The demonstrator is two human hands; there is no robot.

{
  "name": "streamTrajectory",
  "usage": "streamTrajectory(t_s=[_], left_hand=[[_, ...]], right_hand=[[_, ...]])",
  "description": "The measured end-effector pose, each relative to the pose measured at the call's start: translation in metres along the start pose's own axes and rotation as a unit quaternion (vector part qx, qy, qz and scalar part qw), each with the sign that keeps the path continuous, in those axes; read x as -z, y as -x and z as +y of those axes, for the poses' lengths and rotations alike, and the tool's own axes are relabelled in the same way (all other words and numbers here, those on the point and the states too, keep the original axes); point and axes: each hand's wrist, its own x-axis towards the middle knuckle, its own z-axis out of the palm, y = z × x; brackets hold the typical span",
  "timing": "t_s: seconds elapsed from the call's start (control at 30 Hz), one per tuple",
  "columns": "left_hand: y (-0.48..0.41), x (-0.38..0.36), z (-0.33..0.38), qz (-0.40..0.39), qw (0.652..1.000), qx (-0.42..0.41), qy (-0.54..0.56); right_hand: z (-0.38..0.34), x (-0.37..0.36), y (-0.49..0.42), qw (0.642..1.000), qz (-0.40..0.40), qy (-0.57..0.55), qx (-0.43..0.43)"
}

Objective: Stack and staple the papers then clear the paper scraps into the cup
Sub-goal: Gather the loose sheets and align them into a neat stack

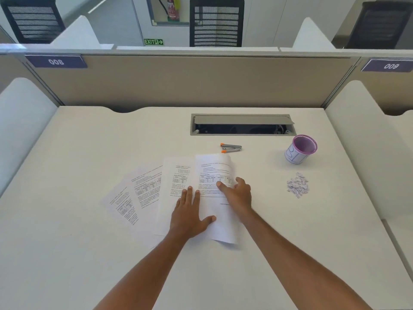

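Observation:
Several printed papers (145,193) lie fanned out on the white desk (78,242). The rightmost sheet (214,173) curls up along its right edge. My left hand (190,215) lies flat with spread fingers on the sheets in the middle. My right hand (237,193) grips the right edge of the rightmost sheet, thumb on top. A small silver stapler (231,147) with orange ends lies just beyond the papers. A purple mesh cup (300,149) stands at the right, with a pile of paper scraps (297,185) in front of it.
An open cable hatch (242,125) is set into the desk behind the stapler. A beige partition (178,81) closes the back, and white side dividers (362,142) stand left and right. Chairs show beyond the partition.

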Motion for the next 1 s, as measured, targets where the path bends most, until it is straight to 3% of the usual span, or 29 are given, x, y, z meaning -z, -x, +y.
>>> streamTrajectory(t_s=[0.37,0.57,0.8,0.9,1.0], left_hand=[[0.001,0.002,-0.003,0.004,1.000,-0.007,0.013],[0.003,0.003,-0.016,0.044,0.987,0.011,0.152],[0.001,0.013,-0.024,0.061,0.972,0.031,0.226],[-0.003,0.032,-0.016,0.067,0.949,0.050,0.303],[-0.007,0.063,-0.005,0.035,0.891,0.058,0.449]], right_hand=[[0.011,0.019,-0.008,0.988,0.046,-0.131,-0.072],[0.035,0.034,-0.020,0.985,0.003,-0.151,-0.081],[0.042,0.074,-0.017,0.983,-0.011,-0.178,-0.032],[0.035,0.088,-0.009,0.979,-0.022,-0.203,0.011],[0.024,0.098,-0.001,0.971,-0.048,-0.227,0.053]])
